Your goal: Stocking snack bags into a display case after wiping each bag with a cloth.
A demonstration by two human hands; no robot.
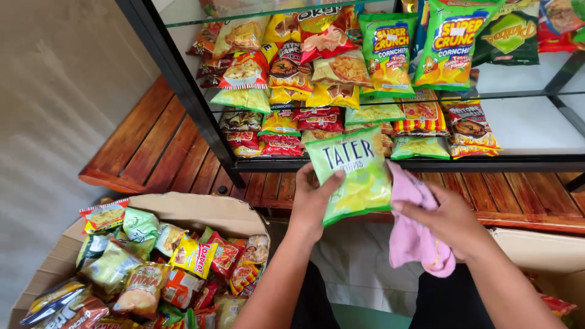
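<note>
Below the shelf, left hand (312,204) gripping green chip bag (353,176), right hand (448,219) clutching pink cloth (411,240), snack-filled cardboard box (201,210) nearby.

The chip bag (354,176) is sitting upright in the left hand (311,204), just in front of the glass display shelf (402,163). To the right of the chip bag, the right hand (448,219) is lying against its edge, with a cloth (411,234) hanging under that hand. Behind the chip bag, snack packets (341,73) are lying in rows on the shelf's tiers. The shelf is standing on a wooden bench (164,146). Left of and below the chip bag, a cardboard box (201,210) is sitting on the floor, with more snack packs (152,268) piled in it.
</note>
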